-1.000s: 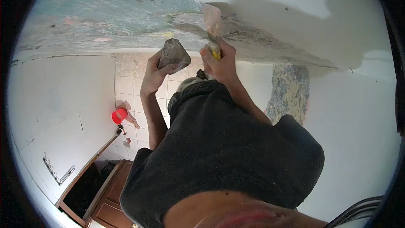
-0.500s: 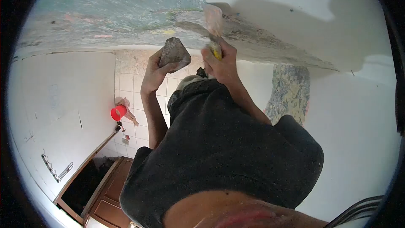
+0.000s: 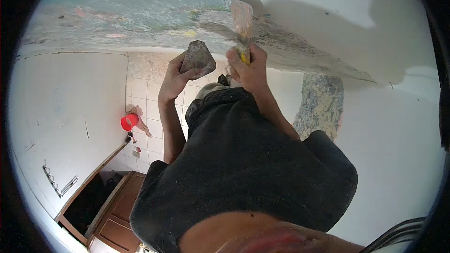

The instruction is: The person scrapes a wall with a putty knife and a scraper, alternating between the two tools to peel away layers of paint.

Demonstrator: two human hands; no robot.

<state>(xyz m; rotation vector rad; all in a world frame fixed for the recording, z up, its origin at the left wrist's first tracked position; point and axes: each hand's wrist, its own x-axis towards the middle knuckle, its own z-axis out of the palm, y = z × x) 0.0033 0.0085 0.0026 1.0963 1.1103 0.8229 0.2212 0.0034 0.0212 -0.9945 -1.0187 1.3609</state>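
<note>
My left hand [image 3: 174,84] grips a flat, angular grey piece [image 3: 198,59] with a dusty surface, thumb across its lower edge. Beside it, my right hand [image 3: 252,71] is closed around the yellow handle of a putty knife [image 3: 242,18]. The knife's broad, smeared blade points up at the wall [image 3: 140,14], overlapping the border between worn blue-green paint and the white area. A shadow of the hand and tool falls on the wall near the blade.
A red bucket [image 3: 129,122] stands on the tiled floor [image 3: 152,94] at the left, with a pinkish cloth next to it. Small tools lie near the bucket. A brown wooden cabinet [image 3: 119,215] is at lower left, and a patchy strip [image 3: 322,105] marks the right wall.
The putty knife has shifted slightly up and to the right, its blade showing more sharply. My left hand and the grey piece have moved a little right. The view has shifted slightly.
</note>
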